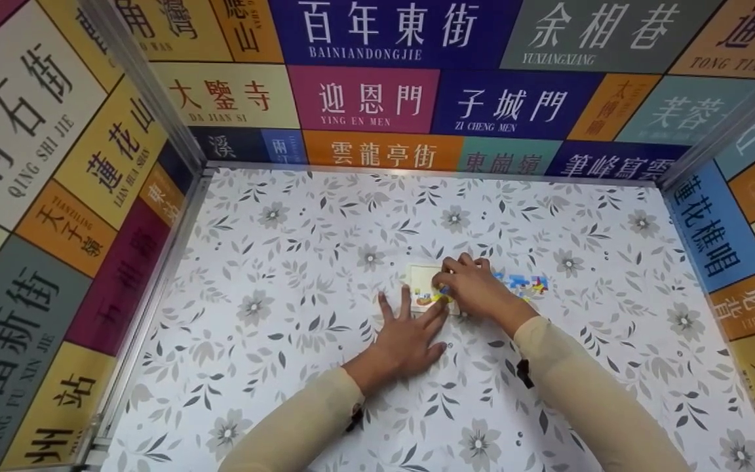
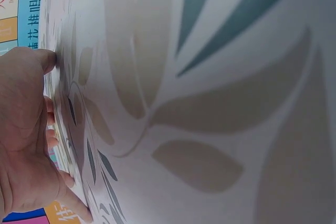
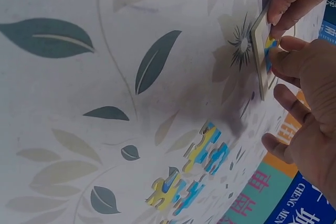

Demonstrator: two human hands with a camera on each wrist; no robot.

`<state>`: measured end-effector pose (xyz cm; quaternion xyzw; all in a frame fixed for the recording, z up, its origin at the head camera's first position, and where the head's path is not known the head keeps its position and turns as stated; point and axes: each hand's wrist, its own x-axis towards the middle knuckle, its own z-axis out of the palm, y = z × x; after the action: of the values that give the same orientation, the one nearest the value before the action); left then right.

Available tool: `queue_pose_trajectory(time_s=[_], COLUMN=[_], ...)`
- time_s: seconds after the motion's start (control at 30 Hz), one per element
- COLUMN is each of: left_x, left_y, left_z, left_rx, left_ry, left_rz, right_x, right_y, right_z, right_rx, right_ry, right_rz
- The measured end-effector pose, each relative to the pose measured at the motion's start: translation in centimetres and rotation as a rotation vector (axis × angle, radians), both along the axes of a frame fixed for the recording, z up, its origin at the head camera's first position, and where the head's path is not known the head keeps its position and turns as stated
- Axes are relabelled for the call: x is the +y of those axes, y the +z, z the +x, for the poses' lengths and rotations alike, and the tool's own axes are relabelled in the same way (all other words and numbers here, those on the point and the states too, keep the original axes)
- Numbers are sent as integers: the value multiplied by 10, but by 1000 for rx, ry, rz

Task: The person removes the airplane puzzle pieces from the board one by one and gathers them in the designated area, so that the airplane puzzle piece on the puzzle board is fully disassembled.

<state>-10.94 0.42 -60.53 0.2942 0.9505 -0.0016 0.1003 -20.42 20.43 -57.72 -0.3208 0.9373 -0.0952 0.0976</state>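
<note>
A small pale puzzle tray (image 1: 425,274) lies on the patterned table, with some colourful jigsaw pieces along its near side. My left hand (image 1: 409,342) has its fingers spread, with fingertips on the tray's near edge and by the fitted pieces. In the left wrist view only the palm side of that hand (image 2: 26,135) shows, and the tray is mostly hidden. My right hand (image 1: 476,287) is over the tray's right part. Its thumb and forefinger pinch a blue and yellow jigsaw piece (image 3: 269,55) at the tray, partly covered by fingertips.
Several loose blue and yellow jigsaw pieces (image 1: 520,282) lie on the table right of the tray, some close together. The tabletop (image 1: 325,229) has a grey leaf and flower print. Panels with large lettering (image 1: 364,98) stand along the back and both sides.
</note>
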Motion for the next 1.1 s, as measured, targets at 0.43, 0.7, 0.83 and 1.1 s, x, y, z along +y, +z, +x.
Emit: queue_pose_trajectory(time_s=[0.43, 0.7, 0.83, 1.1], left_x=[1, 1, 1, 0], left_y=[-3, -5, -5, -5], left_z=[-1, -1, -1, -1], left_rx=[-3, -4, 6, 12], left_ry=[-7, -5, -8, -14], left_rz=[3, 0, -6, -16], right_x=[0, 0, 1, 3], right_y=[3, 9, 9, 7], right_z=[1, 1, -2, -5], right_rx=[-25, -50, -51, -47], right_ry=[0, 6, 24, 58], right_rz=[5, -32, -36, -40])
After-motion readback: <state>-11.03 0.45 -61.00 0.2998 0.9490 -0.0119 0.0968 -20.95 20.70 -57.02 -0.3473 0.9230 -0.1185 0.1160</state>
